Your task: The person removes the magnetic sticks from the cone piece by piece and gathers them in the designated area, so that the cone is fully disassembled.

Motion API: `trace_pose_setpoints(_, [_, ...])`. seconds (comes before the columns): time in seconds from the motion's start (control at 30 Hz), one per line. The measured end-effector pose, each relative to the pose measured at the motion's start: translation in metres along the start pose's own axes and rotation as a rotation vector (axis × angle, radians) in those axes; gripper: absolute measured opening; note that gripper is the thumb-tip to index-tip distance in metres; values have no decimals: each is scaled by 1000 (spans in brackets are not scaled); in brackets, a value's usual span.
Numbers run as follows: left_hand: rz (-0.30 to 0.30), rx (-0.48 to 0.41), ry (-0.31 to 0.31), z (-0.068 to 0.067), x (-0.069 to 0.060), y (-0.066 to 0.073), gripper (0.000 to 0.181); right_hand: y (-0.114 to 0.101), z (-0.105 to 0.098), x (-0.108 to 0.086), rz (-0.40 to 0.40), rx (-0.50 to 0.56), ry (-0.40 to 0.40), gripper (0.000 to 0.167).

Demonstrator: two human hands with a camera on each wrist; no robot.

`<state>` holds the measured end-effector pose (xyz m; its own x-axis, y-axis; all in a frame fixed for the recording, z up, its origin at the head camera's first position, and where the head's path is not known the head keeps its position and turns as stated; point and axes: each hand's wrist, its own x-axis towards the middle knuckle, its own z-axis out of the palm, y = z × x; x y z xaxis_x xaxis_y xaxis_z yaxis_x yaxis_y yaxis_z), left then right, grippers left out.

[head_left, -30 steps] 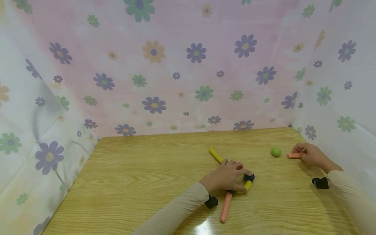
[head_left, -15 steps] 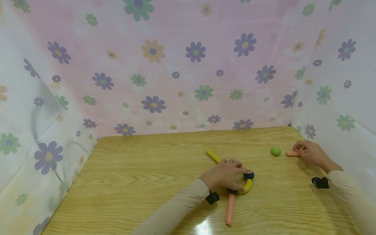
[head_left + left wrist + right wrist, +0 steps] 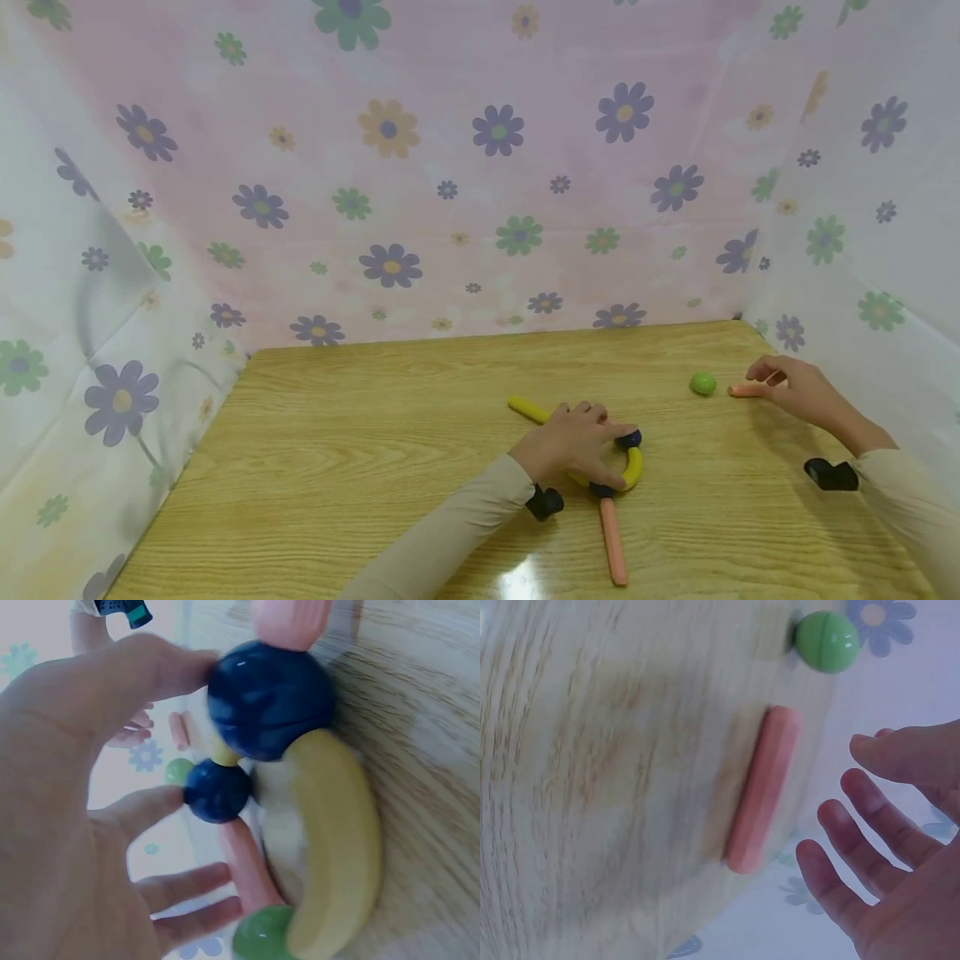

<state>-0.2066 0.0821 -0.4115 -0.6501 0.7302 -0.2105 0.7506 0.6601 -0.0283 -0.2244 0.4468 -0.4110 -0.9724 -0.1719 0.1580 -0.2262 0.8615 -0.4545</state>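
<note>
Beyond both hands, floral cloth hung as walls; beneath them, a wood-grain table. Below the left hand, a joined toy of sticks, curves and balls; hand spread wide over it. Well apart, off to the right, the right hand, fingers loosely parted, grasping nothing. Just below its fingers, a loose pink stick, flat on the table. Nearer the body than the left thumb, a joined pink stick; past the left knuckles, a yellow stick. Under left thumb and forefinger, touching or nearly so, two navy balls. Left of the right fingertips, a green ball.

Likely risks: separation at a navy ball, from uneven pressure by the left hand; green ball rolling off, from a stray right-hand nudge.

Hidden from the head view: toy's middle, including a second green ball under the left palm. Cut off: both sleeves. Hard to judge: firmness of left-hand contact.
</note>
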Motion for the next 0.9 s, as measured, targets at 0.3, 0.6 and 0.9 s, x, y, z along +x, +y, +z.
trace_pose_setpoints(0.3, [-72, -34, 29, 2, -1, 0, 91, -31, -3, -12, -154, 28, 15, 9])
trace_pose_setpoints(0.6, [-168, -74, 97, 5, -6, 2, 95, -70, 5, -18, -355, 47, -6, 13])
trace_pose_setpoints(0.9, [-255, -71, 127, 6, -9, 6, 89, -107, 19, -28, -426, 115, -98, 21])
